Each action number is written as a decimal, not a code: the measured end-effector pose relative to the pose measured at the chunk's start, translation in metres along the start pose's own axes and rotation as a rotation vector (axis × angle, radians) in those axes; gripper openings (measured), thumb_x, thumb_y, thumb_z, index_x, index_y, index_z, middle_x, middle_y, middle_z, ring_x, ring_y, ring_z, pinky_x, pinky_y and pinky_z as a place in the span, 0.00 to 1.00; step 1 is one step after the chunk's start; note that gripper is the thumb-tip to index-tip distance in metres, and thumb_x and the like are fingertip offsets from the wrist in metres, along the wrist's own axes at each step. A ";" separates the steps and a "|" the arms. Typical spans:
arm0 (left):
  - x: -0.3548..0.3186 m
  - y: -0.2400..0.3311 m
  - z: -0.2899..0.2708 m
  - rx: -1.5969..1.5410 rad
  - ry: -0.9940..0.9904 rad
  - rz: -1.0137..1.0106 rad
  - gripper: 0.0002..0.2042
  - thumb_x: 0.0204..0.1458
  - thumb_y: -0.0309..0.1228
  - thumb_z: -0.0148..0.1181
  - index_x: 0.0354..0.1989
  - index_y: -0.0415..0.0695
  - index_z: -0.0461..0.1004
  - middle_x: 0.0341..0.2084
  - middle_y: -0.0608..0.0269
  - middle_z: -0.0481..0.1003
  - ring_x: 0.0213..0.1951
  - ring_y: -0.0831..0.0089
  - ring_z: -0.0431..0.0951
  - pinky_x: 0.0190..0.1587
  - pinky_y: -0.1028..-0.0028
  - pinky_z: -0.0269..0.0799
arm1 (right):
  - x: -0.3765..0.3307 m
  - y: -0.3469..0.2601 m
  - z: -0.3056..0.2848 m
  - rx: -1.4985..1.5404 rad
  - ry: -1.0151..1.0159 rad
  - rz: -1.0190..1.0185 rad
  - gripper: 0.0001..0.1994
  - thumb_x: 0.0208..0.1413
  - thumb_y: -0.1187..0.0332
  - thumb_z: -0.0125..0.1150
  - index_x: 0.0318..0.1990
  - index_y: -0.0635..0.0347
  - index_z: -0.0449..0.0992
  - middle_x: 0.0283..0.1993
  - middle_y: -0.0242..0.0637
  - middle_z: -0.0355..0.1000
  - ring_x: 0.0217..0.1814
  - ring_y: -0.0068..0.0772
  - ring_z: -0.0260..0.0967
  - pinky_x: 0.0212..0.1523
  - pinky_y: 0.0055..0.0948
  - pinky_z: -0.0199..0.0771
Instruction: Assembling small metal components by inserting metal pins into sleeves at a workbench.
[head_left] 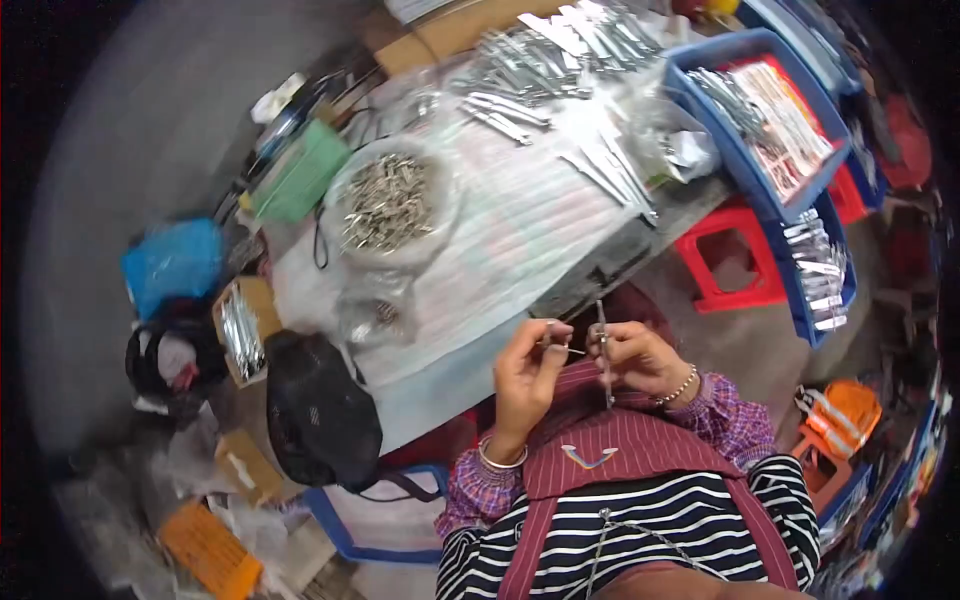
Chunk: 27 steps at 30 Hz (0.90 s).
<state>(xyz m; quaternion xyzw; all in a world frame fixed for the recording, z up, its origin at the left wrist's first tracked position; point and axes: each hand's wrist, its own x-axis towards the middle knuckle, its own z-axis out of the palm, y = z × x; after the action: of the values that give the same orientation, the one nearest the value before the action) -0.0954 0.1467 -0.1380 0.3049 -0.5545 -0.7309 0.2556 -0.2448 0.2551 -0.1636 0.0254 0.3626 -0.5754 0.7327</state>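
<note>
Left hand (527, 378): thumb and fingers pinched on a small, thin piece (573, 350), too small to identify; metal bangle (502, 456) at wrist. Right hand (645, 358): fingers closed around a slim metal bar (607, 378), held roughly upright; beaded bracelet (680, 387) at wrist. Both hands, with bar and piece, just off the near edge of the worktable (490, 225), in front of a striped maroon apron (640, 440). Piece directed toward bar; contact cannot be told.

On the worktable, left part: white bowl (446, 205) of small metal parts (388, 205); clear plastic bag (376, 312) just beside it, nearer the person. Far part: heap of metal strips (560, 55). Right part: several loose long strips (612, 172), near the edge.

Right of the worktable: blue tray (700, 52) holding metal pieces; red stool (715, 290), standing lower; narrower blue bin (803, 318), strips inside.

Left side of the worktable: green box (303, 172); blue bag (172, 265); open cardboard box (268, 305) of metal strips; black bag (320, 410).
</note>
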 end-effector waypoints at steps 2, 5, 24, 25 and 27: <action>0.001 0.000 0.001 -0.002 -0.024 -0.019 0.06 0.52 0.23 0.53 0.37 0.35 0.70 0.32 0.64 0.70 0.33 0.79 0.69 0.36 0.81 0.65 | 0.000 0.004 -0.007 0.099 -0.028 -0.008 0.14 0.48 0.73 0.57 0.44 0.62 0.67 0.36 0.31 0.67 0.34 0.24 0.69 0.31 0.29 0.76; 0.003 -0.001 0.008 0.011 -0.027 -0.014 0.06 0.51 0.22 0.53 0.37 0.35 0.70 0.32 0.64 0.69 0.32 0.81 0.68 0.35 0.83 0.64 | -0.002 0.004 -0.014 0.146 -0.047 -0.028 0.15 0.48 0.73 0.58 0.45 0.63 0.68 0.36 0.31 0.68 0.34 0.24 0.70 0.32 0.29 0.78; 0.010 -0.004 0.019 0.415 0.026 0.173 0.07 0.40 0.16 0.59 0.29 0.35 0.72 0.28 0.64 0.69 0.30 0.80 0.69 0.32 0.83 0.63 | -0.006 -0.001 0.001 0.015 0.066 -0.063 0.12 0.52 0.73 0.55 0.45 0.65 0.71 0.34 0.35 0.72 0.33 0.24 0.71 0.34 0.27 0.77; 0.010 -0.004 0.019 0.425 0.031 0.196 0.07 0.40 0.16 0.59 0.29 0.35 0.72 0.27 0.63 0.70 0.30 0.79 0.69 0.32 0.83 0.63 | -0.006 -0.002 0.001 0.019 0.068 -0.064 0.12 0.52 0.73 0.55 0.45 0.65 0.71 0.34 0.35 0.72 0.33 0.24 0.71 0.34 0.27 0.77; 0.010 -0.004 0.018 0.428 0.031 0.197 0.07 0.39 0.16 0.58 0.29 0.35 0.72 0.28 0.63 0.70 0.30 0.79 0.69 0.32 0.83 0.64 | -0.005 -0.002 0.002 -0.004 0.089 -0.060 0.12 0.52 0.73 0.55 0.45 0.65 0.72 0.32 0.35 0.72 0.32 0.24 0.71 0.34 0.26 0.77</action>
<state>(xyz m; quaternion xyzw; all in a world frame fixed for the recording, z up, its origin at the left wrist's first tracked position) -0.1159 0.1525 -0.1396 0.3078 -0.7198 -0.5635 0.2639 -0.2455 0.2578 -0.1583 0.0387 0.3965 -0.5947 0.6983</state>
